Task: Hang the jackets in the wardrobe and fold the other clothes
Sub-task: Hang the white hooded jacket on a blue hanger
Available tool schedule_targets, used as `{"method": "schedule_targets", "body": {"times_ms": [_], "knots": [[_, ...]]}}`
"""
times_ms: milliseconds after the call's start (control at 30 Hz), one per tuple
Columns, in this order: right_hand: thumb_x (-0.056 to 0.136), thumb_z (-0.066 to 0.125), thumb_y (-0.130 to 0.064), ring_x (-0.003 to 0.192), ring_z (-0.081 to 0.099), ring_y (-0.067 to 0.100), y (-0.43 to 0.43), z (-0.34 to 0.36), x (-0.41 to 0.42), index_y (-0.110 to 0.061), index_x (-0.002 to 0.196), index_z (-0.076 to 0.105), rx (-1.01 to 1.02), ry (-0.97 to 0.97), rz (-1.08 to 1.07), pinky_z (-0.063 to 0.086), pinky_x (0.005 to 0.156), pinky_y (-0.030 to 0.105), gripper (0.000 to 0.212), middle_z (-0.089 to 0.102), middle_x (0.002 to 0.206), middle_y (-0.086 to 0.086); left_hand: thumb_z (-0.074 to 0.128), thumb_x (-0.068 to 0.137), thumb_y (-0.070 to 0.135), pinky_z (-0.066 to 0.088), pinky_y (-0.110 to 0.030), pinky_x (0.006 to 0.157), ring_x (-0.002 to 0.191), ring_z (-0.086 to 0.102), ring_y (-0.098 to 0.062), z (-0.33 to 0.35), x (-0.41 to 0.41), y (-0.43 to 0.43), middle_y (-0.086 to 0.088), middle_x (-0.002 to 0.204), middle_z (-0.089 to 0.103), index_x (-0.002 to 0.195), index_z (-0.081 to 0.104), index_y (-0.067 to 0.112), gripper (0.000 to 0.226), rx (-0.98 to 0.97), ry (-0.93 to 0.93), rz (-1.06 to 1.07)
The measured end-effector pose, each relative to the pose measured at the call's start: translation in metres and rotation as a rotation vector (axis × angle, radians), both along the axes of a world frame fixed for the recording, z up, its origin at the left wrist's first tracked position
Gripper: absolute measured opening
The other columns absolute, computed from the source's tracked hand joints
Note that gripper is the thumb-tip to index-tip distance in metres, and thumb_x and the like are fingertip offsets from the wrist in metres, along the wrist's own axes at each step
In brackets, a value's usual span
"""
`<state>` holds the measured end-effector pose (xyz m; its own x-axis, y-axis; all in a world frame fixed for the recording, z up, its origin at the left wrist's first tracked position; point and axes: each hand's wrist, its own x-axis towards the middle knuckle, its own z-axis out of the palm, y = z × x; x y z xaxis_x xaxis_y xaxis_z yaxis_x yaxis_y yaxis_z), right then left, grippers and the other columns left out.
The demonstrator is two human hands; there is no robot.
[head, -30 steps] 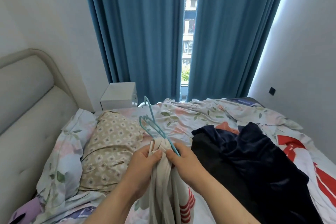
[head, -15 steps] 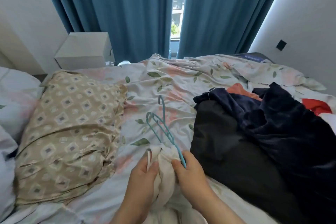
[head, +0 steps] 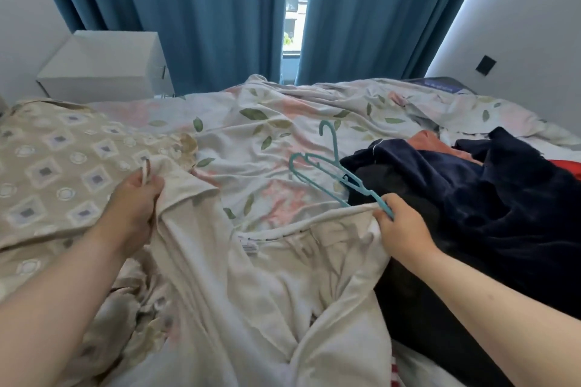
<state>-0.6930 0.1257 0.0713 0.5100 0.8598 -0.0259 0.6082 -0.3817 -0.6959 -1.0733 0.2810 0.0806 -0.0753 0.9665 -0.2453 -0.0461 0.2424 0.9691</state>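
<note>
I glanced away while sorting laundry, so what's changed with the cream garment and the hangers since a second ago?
The left hand moved left over the patterned pillow, the right hand right toward the dark clothes, spreading the bunched cream garment open on the bed. The teal hangers went with the right hand. Both hands still grip the garment; the dark clothes stayed put.

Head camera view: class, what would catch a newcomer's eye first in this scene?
A cream garment is spread wide in the foreground between two hands: the left hand grips its left corner, the right hand grips the other corner along with teal hangers. A dark navy clothes pile lies on the bed at right, with blue curtains behind.
</note>
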Motion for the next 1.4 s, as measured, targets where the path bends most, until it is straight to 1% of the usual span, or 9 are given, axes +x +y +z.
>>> {"method": "schedule_targets", "body": {"times_ms": [133,233,433,667,867,967,1167,1300,1400], "knots": [[0.099,0.052,-0.023,0.075,0.06,0.03,-0.001,-0.018,0.001,-0.016,0.084,0.058,-0.074,0.031,0.017,0.051,0.067,0.046,0.018,0.062,0.078,0.009,0.05,0.1,0.005,0.052,-0.031,0.062,0.076,0.067,-0.023,-0.044,0.001,-0.012,-0.014,0.091,0.07,0.113,0.064,0.007,0.019,-0.247,0.091,-0.141],[0.1,0.051,-0.022,0.08,0.062,0.008,-0.014,-0.015,0.001,-0.039,0.089,0.063,0.056,0.076,-0.017,0.051,0.072,0.031,0.024,0.067,0.083,-0.007,0.066,0.093,0.015,0.049,-0.032,0.066,0.083,0.064,-0.025,-0.089,-0.001,-0.056,-0.017,0.1,0.069,0.111,0.065,0.005,0.021,-0.365,0.299,-0.169],[0.102,0.052,-0.024,0.094,0.06,-0.003,-0.032,0.031,0.009,-0.034,0.121,0.064,0.293,-0.022,-0.024,0.041,0.079,0.008,0.024,0.066,0.096,-0.016,0.064,0.092,0.021,0.045,-0.04,0.081,0.104,0.061,-0.038,-0.12,-0.007,-0.092,-0.017,0.109,0.068,0.113,0.067,0.006,0.026,-0.193,0.666,-0.106],[0.103,0.05,-0.021,0.056,0.065,0.019,-0.056,0.039,-0.013,-0.034,0.116,0.067,-0.013,0.46,-0.018,0.061,0.056,0.039,0.025,0.069,0.069,0.008,0.057,0.097,0.029,0.056,-0.054,0.082,0.087,0.069,-0.036,-0.089,-0.05,-0.092,-0.013,0.094,0.073,0.096,0.067,0.016,0.017,-0.25,0.29,0.136],[0.102,0.052,-0.021,0.046,0.053,0.018,-0.06,0.031,-0.002,-0.031,0.112,0.065,-0.189,0.52,-0.09,0.06,0.057,0.045,0.019,0.061,0.061,0.009,0.055,0.1,0.025,0.057,-0.042,0.073,0.08,0.066,-0.028,-0.059,-0.086,-0.091,-0.01,0.094,0.07,0.114,0.064,0.012,0.021,-0.257,-0.024,0.384],[0.103,0.051,-0.023,0.042,0.049,0.014,-0.063,0.035,0.011,-0.03,0.112,0.067,-0.178,0.562,-0.077,0.06,0.058,0.047,0.02,0.057,0.058,0.008,0.049,0.102,0.031,0.059,-0.029,0.056,0.068,0.07,-0.018,-0.041,-0.088,-0.092,-0.003,0.082,0.073,0.099,0.065,0.016,0.023,-0.285,-0.227,0.403],[0.104,0.047,-0.024,0.041,0.041,0.011,-0.074,0.041,0.027,-0.024,0.117,0.068,-0.129,0.667,-0.12,0.058,0.052,0.042,0.025,0.048,0.056,0.005,0.041,0.101,0.035,0.041,-0.036,0.1,0.081,0.066,-0.015,-0.016,-0.084,-0.097,0.001,0.07,0.074,0.099,0.059,0.013,0.029,-0.343,-0.432,0.368],[0.103,0.049,-0.022,0.041,0.043,0.013,-0.067,0.028,0.009,-0.025,0.115,0.068,-0.258,0.669,-0.009,0.058,0.053,0.042,0.022,0.048,0.055,0.006,0.054,0.094,0.033,0.039,-0.034,0.11,0.123,0.059,-0.015,-0.002,-0.098,-0.098,-0.004,0.133,0.064,0.134,0.058,0.014,0.045,-0.204,-0.373,0.3],[0.103,0.051,-0.022,0.042,0.047,0.016,-0.052,0.009,-0.016,-0.024,0.109,0.07,-0.321,0.633,0.063,0.058,0.052,0.041,0.02,0.051,0.054,0.007,0.071,0.069,0.041,0.058,-0.026,0.081,0.091,0.073,-0.011,0.013,-0.078,-0.106,0.001,0.098,0.077,0.092,0.081,0.022,0.032,-0.157,-0.451,0.139]]}}
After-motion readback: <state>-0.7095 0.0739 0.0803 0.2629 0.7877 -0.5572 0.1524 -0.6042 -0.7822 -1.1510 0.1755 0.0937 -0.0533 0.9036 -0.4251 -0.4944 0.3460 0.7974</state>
